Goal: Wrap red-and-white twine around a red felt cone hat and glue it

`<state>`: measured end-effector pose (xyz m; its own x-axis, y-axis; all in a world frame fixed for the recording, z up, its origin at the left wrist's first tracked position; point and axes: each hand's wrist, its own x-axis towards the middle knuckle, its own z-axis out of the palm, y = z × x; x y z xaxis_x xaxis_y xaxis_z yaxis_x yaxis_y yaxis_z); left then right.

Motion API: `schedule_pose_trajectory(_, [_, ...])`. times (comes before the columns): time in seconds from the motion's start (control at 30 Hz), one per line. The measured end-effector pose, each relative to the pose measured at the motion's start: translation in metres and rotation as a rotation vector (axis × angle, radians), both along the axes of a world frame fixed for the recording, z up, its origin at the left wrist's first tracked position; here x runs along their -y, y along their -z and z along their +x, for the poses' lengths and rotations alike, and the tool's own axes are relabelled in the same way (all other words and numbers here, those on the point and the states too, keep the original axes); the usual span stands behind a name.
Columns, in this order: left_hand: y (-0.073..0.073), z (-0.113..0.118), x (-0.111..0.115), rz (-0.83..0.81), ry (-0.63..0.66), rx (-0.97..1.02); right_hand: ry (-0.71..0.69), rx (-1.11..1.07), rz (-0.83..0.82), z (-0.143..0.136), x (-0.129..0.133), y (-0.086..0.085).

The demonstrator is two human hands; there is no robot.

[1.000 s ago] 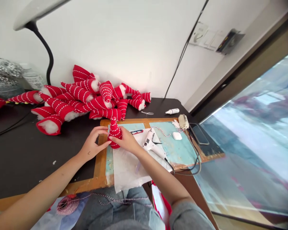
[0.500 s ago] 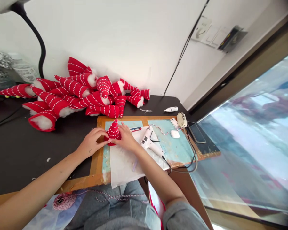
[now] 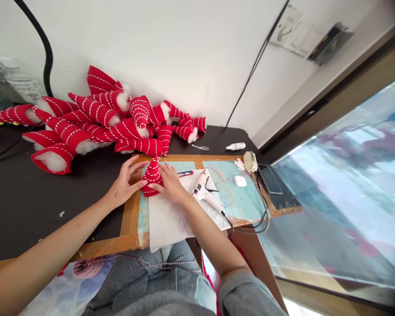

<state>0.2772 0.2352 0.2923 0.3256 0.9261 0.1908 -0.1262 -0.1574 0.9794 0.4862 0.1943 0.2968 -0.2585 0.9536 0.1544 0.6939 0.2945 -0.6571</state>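
Note:
A small red cone-shaped hat (image 3: 152, 174), wound with red-and-white twisted cord, stands upright on the work board in front of me. My right hand (image 3: 171, 184) grips its right side, thumb across the front and fingers along the side. On the left, my left hand (image 3: 125, 182) is open, its fingers spread and raised off the hat, with the thumb tip at the hat's lower left side. A white glue gun (image 3: 206, 193) lies to the right of my right hand on white paper (image 3: 164, 224). Red-handled thread snips (image 3: 185, 174) rest just behind that hand.
Several stuffed red cones (image 3: 98, 116) with white filling are heaped along the wall. At right lie a white case (image 3: 240, 181), a phone (image 3: 270, 179) and a small white bottle (image 3: 236, 146). A cord ball (image 3: 88, 267) sits below the board's front edge.
My left fingers have opened and lifted away from the hat, where they were pinching its side. The hat leans less behind my hands and shows more. The view has shifted slightly.

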Motion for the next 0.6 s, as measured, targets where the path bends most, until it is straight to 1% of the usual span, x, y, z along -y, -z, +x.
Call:
schedule_pose_trajectory(0.07, [0.0,0.0,0.0,-0.138,0.068,-0.019,0.002,0.042,0.024,0.0,0.001,0.001])
schedule_pose_trajectory(0.1, [0.001,-0.001,0.0,-0.187,0.076,-0.038,0.005,0.059,0.032,0.0,0.002,0.001])
schedule_pose_trajectory(0.2, [0.002,-0.001,0.0,-0.257,0.054,-0.055,0.023,0.071,0.073,0.005,0.006,-0.001])
schedule_pose_trajectory(0.3, [0.001,-0.001,-0.001,-0.316,0.021,0.017,0.066,-0.01,0.185,0.01,0.01,-0.007])
schedule_pose_trajectory(0.43, [-0.008,-0.005,0.0,-0.415,-0.004,0.179,0.123,-0.188,0.345,0.009,0.017,-0.017])
schedule_pose_trajectory(0.53, [-0.018,-0.009,0.004,-0.5,0.032,0.253,0.124,-0.264,0.405,0.003,0.023,-0.023])
schedule_pose_trajectory(0.6, [-0.023,-0.011,0.008,-0.558,0.064,0.288,0.108,-0.292,0.439,-0.001,0.025,-0.025])
